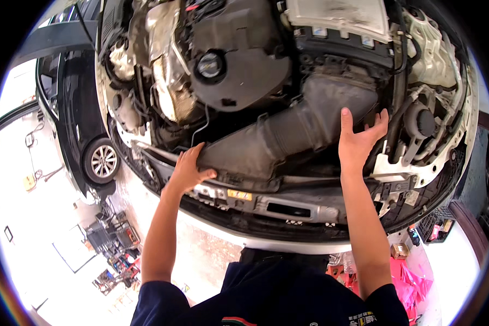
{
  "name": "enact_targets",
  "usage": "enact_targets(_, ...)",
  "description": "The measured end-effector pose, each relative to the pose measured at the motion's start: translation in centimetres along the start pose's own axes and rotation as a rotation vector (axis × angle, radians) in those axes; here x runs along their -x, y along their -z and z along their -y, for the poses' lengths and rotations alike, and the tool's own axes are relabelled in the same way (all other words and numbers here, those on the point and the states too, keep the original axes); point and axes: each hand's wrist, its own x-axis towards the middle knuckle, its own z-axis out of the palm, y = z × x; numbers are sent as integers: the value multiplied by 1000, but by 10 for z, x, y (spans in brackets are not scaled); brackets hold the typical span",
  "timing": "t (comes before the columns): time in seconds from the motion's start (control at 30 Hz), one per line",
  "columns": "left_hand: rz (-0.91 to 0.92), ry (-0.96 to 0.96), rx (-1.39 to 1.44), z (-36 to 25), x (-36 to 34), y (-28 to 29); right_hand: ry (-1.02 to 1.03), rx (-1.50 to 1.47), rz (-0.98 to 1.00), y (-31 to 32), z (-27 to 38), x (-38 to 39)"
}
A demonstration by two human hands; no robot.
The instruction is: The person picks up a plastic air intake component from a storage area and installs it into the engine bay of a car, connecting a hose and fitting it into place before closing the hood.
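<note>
I stand at the front edge of the engine bay with the ribbed black air duct (290, 130) lying in front of me, slanting from near the middle of that edge back toward the right side. My left hand (188, 169) is at the duct's left end, fingers over it and thumb spread apart; I cannot tell whether they truly grip or only rest there. My right hand (362, 140) is open, thumb and fingers well apart and closed on nothing that I can see, beside the wide end of the duct — whether the thumb touches it is unclear.

To handle this piece well, I judge that both ends should be guided together, since the ribbed middle looks likely to flex if only one end is pushed or pulled. My left fingers would do best around the rigid rim, level with the front crossmember (331, 196). My right palm should support the wide mouth near the air filter box (339, 51), pressing evenly rather than twisting. The thin wire (205, 122) beside the engine cover (242, 60) could snag — better to leave it slack and clear of the duct.
</note>
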Motion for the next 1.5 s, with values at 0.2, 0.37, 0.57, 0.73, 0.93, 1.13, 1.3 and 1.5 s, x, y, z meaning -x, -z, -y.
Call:
enact_targets(0.2, 223, 11, 160, 2, -19, 14, -336, -252, 426, -6, -10, 74)
enact_targets(0.37, 77, 20, 188, 7, -21, 4, -475, -302, 756, 8, -9, 91)
enact_targets(0.57, 23, 30, 193, 8, -22, -4, -75, 391, 1219, 17, 32, 101)
enact_targets(0.73, -13, 25, 166, 10, -26, -6, 53, 393, 1111, 18, 22, 113)
enact_targets(0.93, -26, 34, 121, 9, -32, -7, 203, 332, 905, 14, 20, 126)
enact_targets(1.13, -30, -4, 107, 14, -43, -1, 142, 385, 918, 12, 23, 129)
enact_targets(1.3, 3, -67, 149, 21, -53, 10, 42, 490, 947, 13, 33, 130)
enact_targets(1.5, -14, -32, 116, 19, -42, 0, 335, 353, 809, 36, 13, 157)
